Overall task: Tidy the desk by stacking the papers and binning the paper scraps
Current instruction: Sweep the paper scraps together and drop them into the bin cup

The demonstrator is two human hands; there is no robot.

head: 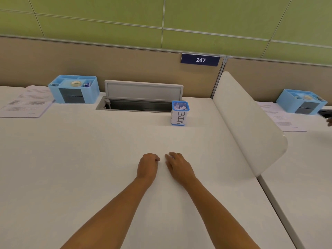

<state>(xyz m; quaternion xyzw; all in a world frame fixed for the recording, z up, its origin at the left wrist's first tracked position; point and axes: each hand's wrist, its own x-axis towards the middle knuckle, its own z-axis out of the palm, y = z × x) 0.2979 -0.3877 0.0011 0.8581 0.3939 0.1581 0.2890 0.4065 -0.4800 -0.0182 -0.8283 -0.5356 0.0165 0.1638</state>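
A stack of printed papers (27, 102) lies at the far left of the white desk (80, 150). A small blue mesh cup labelled BIN (179, 113) stands at the back right, with white paper scraps showing inside it. My left hand (148, 165) rests on the desk near the middle, its fingers curled under and holding nothing. My right hand (177, 165) lies beside it, fingers relaxed on the surface, also holding nothing. Both hands are well in front of the bin and far right of the papers.
A blue desk organiser (74, 88) stands beside the papers. An open cable hatch (140, 103) with a raised lid sits at the back. A white divider (248, 123) bounds the desk on the right. Beyond it lie another organiser (301, 101) and papers (282, 116).
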